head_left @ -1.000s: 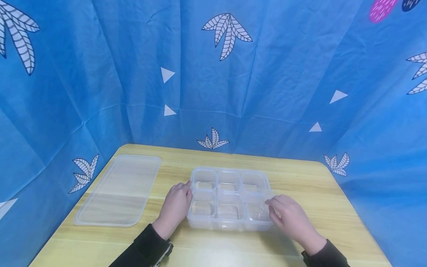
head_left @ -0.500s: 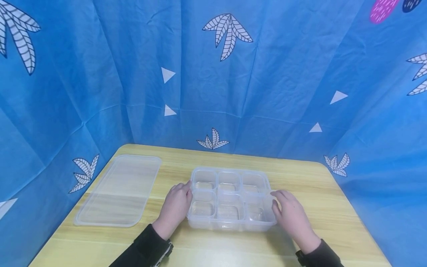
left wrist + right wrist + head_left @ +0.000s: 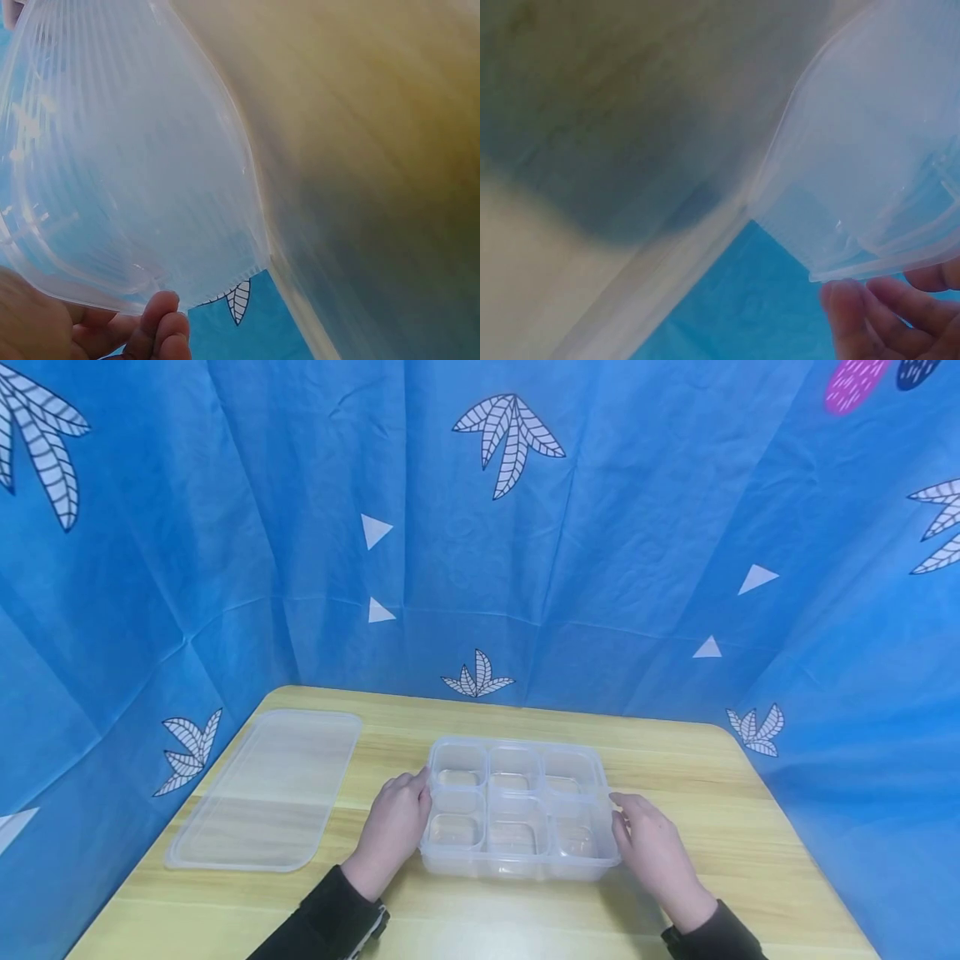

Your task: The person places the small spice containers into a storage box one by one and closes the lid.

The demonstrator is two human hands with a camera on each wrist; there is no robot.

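Observation:
A clear plastic storage box [image 3: 517, 867] stands on the table, with several small open compartments inside it in two rows. At its left side my left hand [image 3: 393, 818] holds the rim, and the left wrist view shows the curled fingers [image 3: 161, 322] against the rim. My right hand [image 3: 652, 843] grips the opposite rim near the right side's middle. Its fingertips [image 3: 845, 296] touch the rim's underside in the right wrist view. No contents show in the compartments. Farther left, a flat translucent lid [image 3: 266, 789] lies apart from the box.
The light wood-grain table [image 3: 525, 927] has rounded far corners. A blue curtain [image 3: 480, 527] with white leaf and triangle prints hangs around its back and sides.
My right hand has moved from over the front-right compartment outward to the box's right rim and holds it there. My left hand, the box and the lid stay where they were.

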